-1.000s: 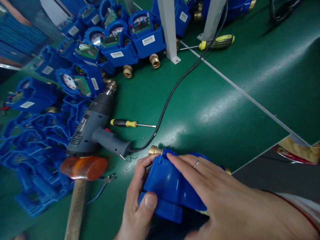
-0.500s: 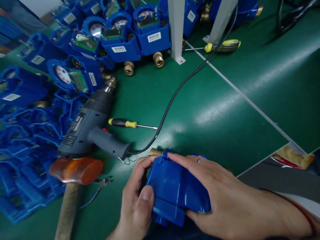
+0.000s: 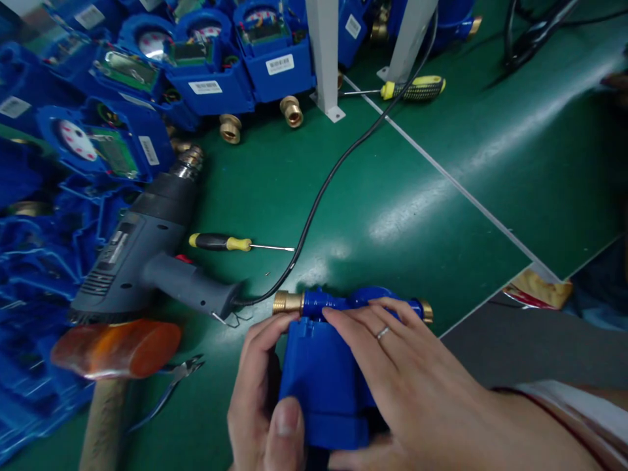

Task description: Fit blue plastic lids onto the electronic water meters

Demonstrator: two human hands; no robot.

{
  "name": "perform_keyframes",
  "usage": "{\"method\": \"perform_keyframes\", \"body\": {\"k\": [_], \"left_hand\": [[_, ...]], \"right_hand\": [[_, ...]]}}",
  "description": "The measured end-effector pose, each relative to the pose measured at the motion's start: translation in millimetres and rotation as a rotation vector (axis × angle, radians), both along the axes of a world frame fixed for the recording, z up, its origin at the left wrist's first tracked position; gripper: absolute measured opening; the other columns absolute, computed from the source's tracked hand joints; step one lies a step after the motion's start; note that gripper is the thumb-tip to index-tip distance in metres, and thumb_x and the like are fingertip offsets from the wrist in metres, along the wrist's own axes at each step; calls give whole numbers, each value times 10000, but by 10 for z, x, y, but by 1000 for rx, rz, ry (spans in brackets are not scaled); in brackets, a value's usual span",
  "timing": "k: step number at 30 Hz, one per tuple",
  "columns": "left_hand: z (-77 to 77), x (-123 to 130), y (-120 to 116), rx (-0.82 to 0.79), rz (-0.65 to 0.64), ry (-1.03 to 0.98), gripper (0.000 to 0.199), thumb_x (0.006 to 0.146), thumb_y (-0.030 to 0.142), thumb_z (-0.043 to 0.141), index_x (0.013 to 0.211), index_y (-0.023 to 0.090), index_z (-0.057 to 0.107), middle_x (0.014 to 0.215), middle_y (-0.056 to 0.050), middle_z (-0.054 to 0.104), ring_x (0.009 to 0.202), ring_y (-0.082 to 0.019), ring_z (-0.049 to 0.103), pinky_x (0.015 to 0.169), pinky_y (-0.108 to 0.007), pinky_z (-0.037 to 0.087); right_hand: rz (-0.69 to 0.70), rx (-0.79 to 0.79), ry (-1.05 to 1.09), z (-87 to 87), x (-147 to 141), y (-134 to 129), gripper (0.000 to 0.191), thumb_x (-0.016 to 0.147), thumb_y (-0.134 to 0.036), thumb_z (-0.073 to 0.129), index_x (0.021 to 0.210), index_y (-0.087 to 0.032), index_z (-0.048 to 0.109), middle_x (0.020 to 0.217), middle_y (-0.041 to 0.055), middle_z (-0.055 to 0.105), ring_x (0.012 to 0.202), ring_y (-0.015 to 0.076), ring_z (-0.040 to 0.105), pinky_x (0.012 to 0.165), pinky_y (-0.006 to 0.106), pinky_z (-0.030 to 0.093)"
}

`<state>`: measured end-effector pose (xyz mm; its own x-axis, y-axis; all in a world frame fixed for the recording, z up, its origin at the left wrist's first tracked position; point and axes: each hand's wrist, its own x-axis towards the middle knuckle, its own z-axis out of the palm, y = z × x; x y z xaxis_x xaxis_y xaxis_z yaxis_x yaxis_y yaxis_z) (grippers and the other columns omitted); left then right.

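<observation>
Low at the centre, a smooth, glossy blue plastic meter housing (image 3: 321,376) sits between both hands. The left hand (image 3: 265,392) curls round its left side, fingers behind and thumb at the near face; the right hand (image 3: 407,373), wearing a silvery ring (image 3: 383,331), spreads over its right side, thumb by the lower edge. Both grips are closed to the housing's width. Beyond it runs a blue pipe body (image 3: 318,301) with a ridged, threaded brass end (image 3: 288,302).

To the left lie an amber, glossy barrel-headed mallet (image 3: 118,348) with a wooden handle, slim metal pliers (image 3: 182,371) and a dark grey plastic heat gun (image 3: 152,255), its side label too small to read. A yellow-and-black screwdriver (image 3: 218,243) lies near the gun's black cable (image 3: 324,190) on the shiny green tabletop (image 3: 363,242).

Farther back, open blue meters (image 3: 275,85) bear white barcode labels (image 3: 280,63), their print illegible.
</observation>
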<state>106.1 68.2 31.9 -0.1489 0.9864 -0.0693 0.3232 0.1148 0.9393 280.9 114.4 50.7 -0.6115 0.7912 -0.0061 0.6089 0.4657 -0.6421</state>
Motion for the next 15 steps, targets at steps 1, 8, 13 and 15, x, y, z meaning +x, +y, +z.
{"method": "perform_keyframes", "body": {"k": [1, 8, 13, 15], "left_hand": [[-10, 16, -18, 31, 18, 11, 454, 860, 512, 440, 1194, 218, 531, 1195, -73, 520, 1126, -264, 477, 989, -395, 385], [84, -34, -34, 64, -134, 233, 581, 863, 553, 425, 1340, 224, 449, 1315, -85, 509, 1186, -309, 494, 983, -424, 408], [183, -23, -4, 202, -318, 639, 751, 859, 631, 336, 1414, 127, 365, 1373, -129, 479, 1213, -313, 495, 1004, -416, 392], [191, 42, 19, 316, -342, 844, 837, 816, 691, 371, 1375, 71, 423, 1353, -163, 498, 1205, -325, 497, 1066, -448, 322]], "right_hand": [[-34, -29, 24, -19, -16, -9, 842, 657, -546, 706, 1297, -78, 420, 1168, 144, 620, 1032, 300, 578, 955, 464, 383], [-82, -77, 126, -80, -17, 18, 802, 490, -469, 797, 1158, -139, 502, 1052, 36, 632, 962, 218, 577, 961, 350, 321], [-38, -82, 134, -95, -11, 28, 787, 482, -504, 805, 1111, -125, 521, 1012, 37, 637, 903, 217, 588, 901, 349, 344], [-33, -81, 132, -110, -23, 34, 636, 577, -474, 750, 1065, -126, 538, 973, 33, 643, 858, 210, 594, 843, 348, 362]]}}
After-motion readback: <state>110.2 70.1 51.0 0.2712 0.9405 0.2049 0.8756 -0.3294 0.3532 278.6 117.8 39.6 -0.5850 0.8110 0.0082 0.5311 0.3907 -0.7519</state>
